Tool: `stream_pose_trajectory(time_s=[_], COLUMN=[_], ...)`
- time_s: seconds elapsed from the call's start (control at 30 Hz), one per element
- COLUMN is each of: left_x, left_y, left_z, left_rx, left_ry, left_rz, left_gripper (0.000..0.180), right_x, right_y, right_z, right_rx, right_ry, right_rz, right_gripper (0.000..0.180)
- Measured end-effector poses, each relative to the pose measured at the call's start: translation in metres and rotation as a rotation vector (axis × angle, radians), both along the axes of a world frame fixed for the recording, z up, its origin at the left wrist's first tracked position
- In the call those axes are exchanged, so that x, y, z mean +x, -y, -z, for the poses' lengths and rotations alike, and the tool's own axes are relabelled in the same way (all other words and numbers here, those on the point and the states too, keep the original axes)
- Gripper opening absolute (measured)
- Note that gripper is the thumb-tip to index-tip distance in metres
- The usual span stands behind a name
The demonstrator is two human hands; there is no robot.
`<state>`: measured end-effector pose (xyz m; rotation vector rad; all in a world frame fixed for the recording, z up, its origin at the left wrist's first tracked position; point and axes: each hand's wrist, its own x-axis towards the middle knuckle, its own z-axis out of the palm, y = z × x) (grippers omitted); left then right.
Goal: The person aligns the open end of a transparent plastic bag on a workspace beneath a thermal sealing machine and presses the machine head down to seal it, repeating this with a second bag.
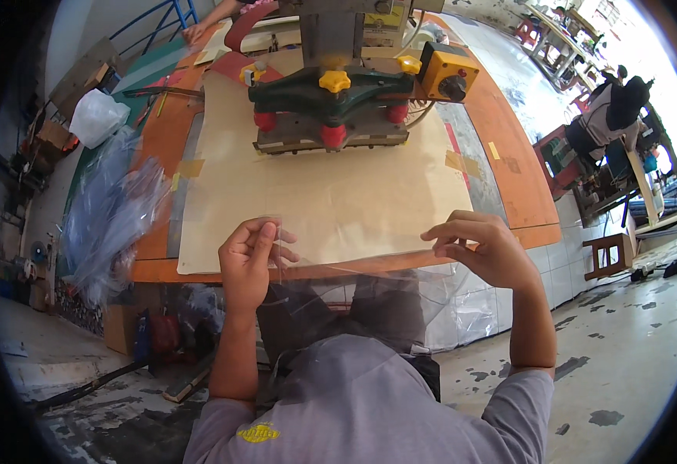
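My left hand [249, 259] is raised over the near edge of the table, its thumb and fingers pinched on a thin clear plastic sheet [423, 298]. The sheet hangs loosely across my lap, and its transparent outline is hard to follow. My right hand [482, 246] hovers at the right end of that edge, with bent fingers and a gap between index finger and thumb. I see nothing between those fingertips; the sheet's right side hangs just below. Beyond both hands lies a large cream sheet [315, 201], taped to the orange tabletop [505, 147].
A press head [331, 100] with yellow knobs and red feet stands over the cream sheet, a yellow control box [448, 73] beside it. Clear plastic sheets [110, 209] drape over the table's left edge. Another person's hand [194, 33] rests at the far left; someone [613, 108] sits far right.
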<state>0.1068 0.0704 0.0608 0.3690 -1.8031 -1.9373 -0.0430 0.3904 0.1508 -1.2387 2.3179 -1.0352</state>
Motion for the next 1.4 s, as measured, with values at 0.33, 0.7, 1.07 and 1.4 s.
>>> stream_pose_trajectory(time_s=[0.33,0.7,1.07,1.4], left_x=[-0.006,0.0,0.005,0.005], left_y=[0.008,0.01,0.009,0.013], left_z=[0.007,0.004,-0.007,-0.003], left_rx=[-0.021,-0.021,-0.094,-0.09], left_ry=[-0.007,-0.021,-0.029,-0.044], left_rz=[-0.012,0.011,-0.041,-0.061], left_gripper=[0.024,0.021,0.023,0.024], right_x=[-0.012,-0.006,-0.005,-0.004], right_y=[-0.006,-0.013,-0.02,-0.011], right_z=[0.006,-0.013,-0.025,-0.014], right_rx=[-0.157,0.178,0.147,0.004], right_ry=[0.09,0.035,-0.037,0.191], right_rz=[-0.187,0.13,-0.007,0.25], right_gripper=[0.009,0.018,0.02,0.022])
